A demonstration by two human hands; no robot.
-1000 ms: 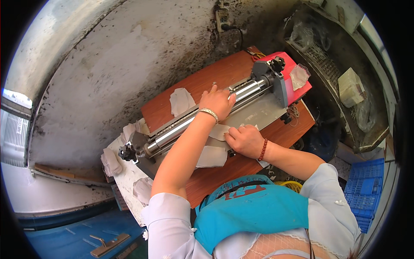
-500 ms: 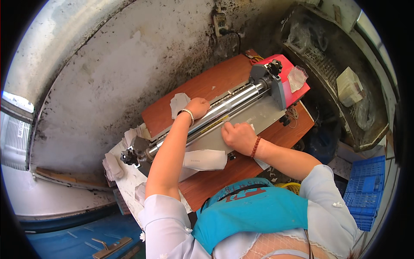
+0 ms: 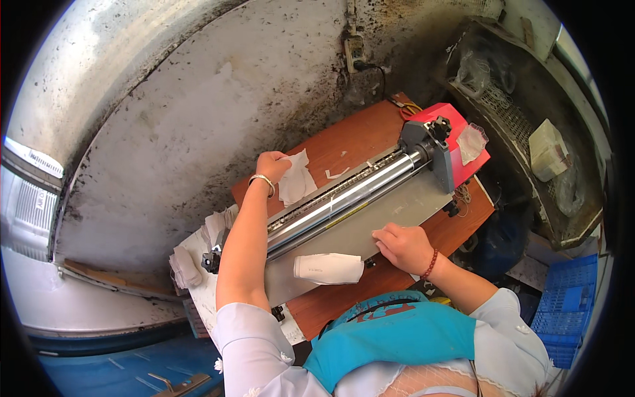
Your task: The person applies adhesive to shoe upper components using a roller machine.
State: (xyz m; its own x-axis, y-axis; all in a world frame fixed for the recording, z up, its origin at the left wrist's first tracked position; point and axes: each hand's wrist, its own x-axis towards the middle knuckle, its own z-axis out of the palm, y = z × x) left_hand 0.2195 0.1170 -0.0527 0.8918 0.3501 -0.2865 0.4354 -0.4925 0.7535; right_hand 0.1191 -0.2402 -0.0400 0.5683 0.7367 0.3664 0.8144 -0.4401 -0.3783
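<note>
My left hand (image 3: 271,165) is beyond the roller machine, its fingers closed on the edge of a thin white piece (image 3: 297,180) that looks like cloth or soft leather. That piece lies on the brown board behind the rollers. My right hand (image 3: 405,247) is curled low over the machine's grey metal plate (image 3: 370,228); whether anything is inside its fingers is hidden. Between my arms, a stack of white cut pieces (image 3: 327,268) rests at the plate's near edge. The shiny steel roller (image 3: 344,198) runs diagonally between my hands, with a narrow white strip on it.
The machine's red end housing (image 3: 467,142) carries a crumpled pale piece (image 3: 471,144). More white pieces (image 3: 185,266) lie at the left end. A wall socket (image 3: 355,54) with a plugged cable is behind. Blue crates (image 3: 565,301) and a dark metal trough (image 3: 509,109) stand to the right.
My left hand has moved from the roller back to the white piece on the board and grips it. My right hand has drawn away from the roller toward the plate's near edge.
</note>
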